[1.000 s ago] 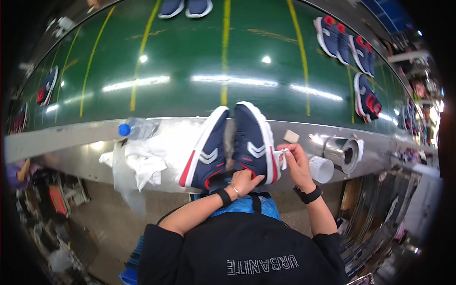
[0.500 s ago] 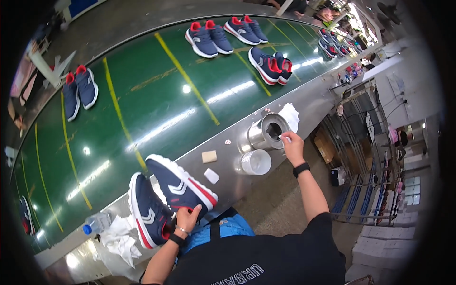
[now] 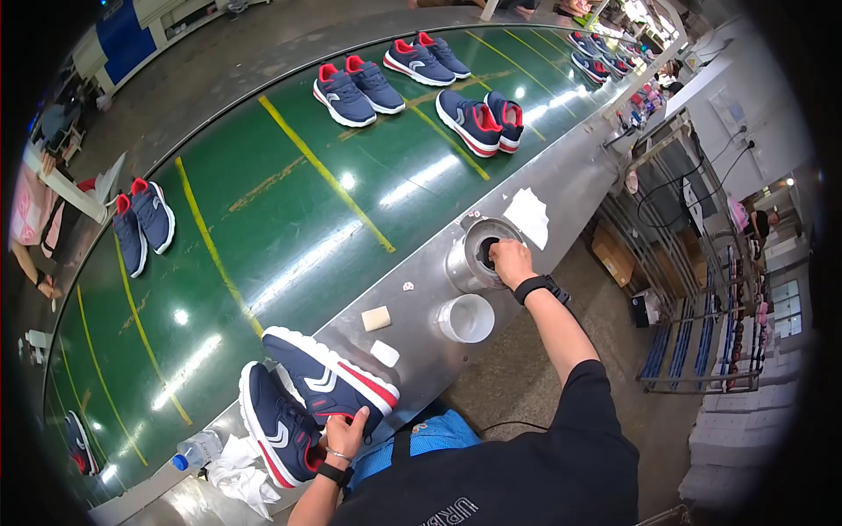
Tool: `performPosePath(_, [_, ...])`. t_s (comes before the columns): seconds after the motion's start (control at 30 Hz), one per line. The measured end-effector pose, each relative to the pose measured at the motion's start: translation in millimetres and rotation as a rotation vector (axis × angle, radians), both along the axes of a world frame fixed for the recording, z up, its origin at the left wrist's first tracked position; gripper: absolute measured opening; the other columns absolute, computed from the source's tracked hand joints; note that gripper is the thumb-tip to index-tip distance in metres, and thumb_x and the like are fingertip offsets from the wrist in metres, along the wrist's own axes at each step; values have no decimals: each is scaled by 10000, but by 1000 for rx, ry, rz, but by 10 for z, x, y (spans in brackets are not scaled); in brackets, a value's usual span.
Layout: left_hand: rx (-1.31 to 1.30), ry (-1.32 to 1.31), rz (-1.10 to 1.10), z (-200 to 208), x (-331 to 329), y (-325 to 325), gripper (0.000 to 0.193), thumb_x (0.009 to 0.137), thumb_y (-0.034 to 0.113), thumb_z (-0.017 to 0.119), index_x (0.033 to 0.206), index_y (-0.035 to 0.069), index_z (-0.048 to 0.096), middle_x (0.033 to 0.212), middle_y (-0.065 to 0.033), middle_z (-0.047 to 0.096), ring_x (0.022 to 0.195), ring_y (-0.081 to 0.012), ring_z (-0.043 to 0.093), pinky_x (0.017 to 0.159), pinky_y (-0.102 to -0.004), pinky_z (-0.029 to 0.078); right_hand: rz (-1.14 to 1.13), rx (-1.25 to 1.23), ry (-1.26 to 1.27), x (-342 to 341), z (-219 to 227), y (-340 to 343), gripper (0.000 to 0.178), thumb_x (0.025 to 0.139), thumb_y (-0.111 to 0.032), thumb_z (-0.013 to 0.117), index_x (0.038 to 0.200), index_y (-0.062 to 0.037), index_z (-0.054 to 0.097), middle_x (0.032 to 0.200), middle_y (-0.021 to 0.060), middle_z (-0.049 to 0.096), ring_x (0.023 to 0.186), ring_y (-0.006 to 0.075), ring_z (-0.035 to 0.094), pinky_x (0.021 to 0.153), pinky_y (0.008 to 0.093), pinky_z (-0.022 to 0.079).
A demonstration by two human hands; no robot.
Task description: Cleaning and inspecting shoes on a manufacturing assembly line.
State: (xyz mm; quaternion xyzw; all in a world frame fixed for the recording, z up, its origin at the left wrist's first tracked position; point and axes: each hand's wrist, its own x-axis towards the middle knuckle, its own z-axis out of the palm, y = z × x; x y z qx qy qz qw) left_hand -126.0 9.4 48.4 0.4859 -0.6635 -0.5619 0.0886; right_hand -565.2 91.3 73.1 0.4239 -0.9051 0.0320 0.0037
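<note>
My left hand (image 3: 347, 433) grips a navy sneaker (image 3: 326, 372) with a white sole and red trim by its heel end, thumb on the outer side. Its similar-looking mate (image 3: 268, 417) lies beside it on the left, at the bench edge. Over the mouth of a metal can (image 3: 462, 266), my right hand (image 3: 513, 263) has its fingertips dipped inside, pinched together; whatever they hold is hidden. Next to the can stands a translucent white plastic cup (image 3: 467, 319). A beige block (image 3: 376, 318) and a white pad (image 3: 384, 353) lie on the metal bench.
A green conveyor belt (image 3: 289, 219) with yellow lines carries several pairs of similar sneakers (image 3: 360, 92). White paper (image 3: 529, 217) lies beyond the can. A blue-capped bottle (image 3: 198, 450) and crumpled tissue (image 3: 241, 473) are at lower left. Metal racks (image 3: 693, 333) stand at right.
My right hand has moved from the can's rim into its mouth; the small white thing at its fingertips is now out of sight. My left hand still holds the sneaker. The view has shifted slightly.
</note>
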Motion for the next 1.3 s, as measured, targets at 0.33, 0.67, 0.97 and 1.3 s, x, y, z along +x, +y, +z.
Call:
performPosePath(0.33, [20,-28,-11,98,26,-5,420,752,254,672,484,22,447,459,29,400,438,-66,341,391,-290,284,-70,52,9,27,-67,12,77,699,-107,606,705,-108,682,733,97,637,796,259,595,726,372,480])
performPosePath(0.67, [-98,-223,-108,307,-3,9,477,763,421,621,605,-25,557,552,-180,550,524,-294,560,501,-388,414,-17,-452,-123,289,370,11,128,794,-131,516,802,-37,602,808,146,599,745,304,570,682,392,442])
performPosePath(0.97, [-118,-161,-143,256,163,206,514,764,425,607,521,-7,474,499,-176,496,480,-322,524,477,-400,396,176,-514,-931,2198,638,-316,98,811,-76,575,887,-19,602,833,47,602,776,104,548,695,233,431])
performPosePath(1.3, [-142,-97,-150,222,206,230,471,788,361,601,539,-24,493,521,-185,512,499,-340,530,495,-415,412,342,-422,-1083,3002,198,-863,97,738,-93,644,793,-17,618,757,104,565,727,220,574,658,300,444])
